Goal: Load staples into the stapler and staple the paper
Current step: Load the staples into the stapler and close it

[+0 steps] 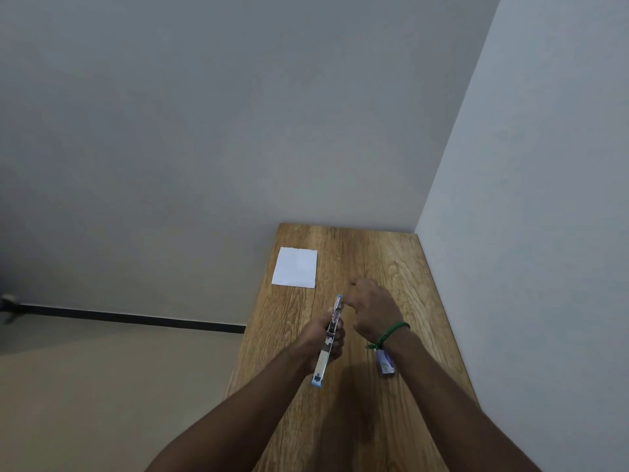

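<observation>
Open wooden tabletop (pixel 374 253) stretches between the white paper (pixel 295 267) at far left and the right wall (pixel 527 165). A small staple box (pixel 386 364) lies near right.

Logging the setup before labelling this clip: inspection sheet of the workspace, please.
Surface: wooden table, set in a wall corner.
Job's things: stapler looks opened out, held above the table; paper flat near the far left corner; small box, likely staples, on the table under the right wrist.
Clutter: nothing seen.
Hands: left hand grips the stapler; right hand at the stapler's far tip, hold unclear; green band on its wrist.
Cables: nothing seen.
Surroundings: grey walls, beige floor, black skirting, dark object at the left edge, unclear.
</observation>
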